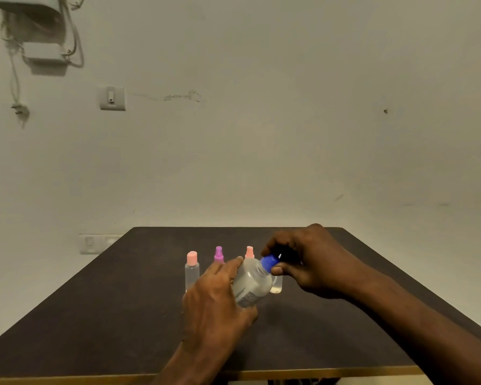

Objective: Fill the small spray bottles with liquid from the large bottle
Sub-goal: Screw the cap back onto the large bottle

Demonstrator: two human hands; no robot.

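My left hand (215, 301) grips the large clear bottle (253, 284), tilted to the right above the dark table (109, 315). My right hand (306, 262) pinches the bottle's blue cap (270, 263) between thumb and fingers. Behind them stands a row of small clear spray bottles: one with a pink cap (192, 269) at the left, one with a purple spray head (218, 254), and one with a pink spray head (249, 252). Both of the latter are mostly hidden by my left hand and the large bottle. Another small bottle (277, 286) shows just below the cap.
The table's far edge meets a plain wall with a light switch (112, 98) and a socket plate (90, 243). The table's front edge (67, 380) runs along the bottom of the view.
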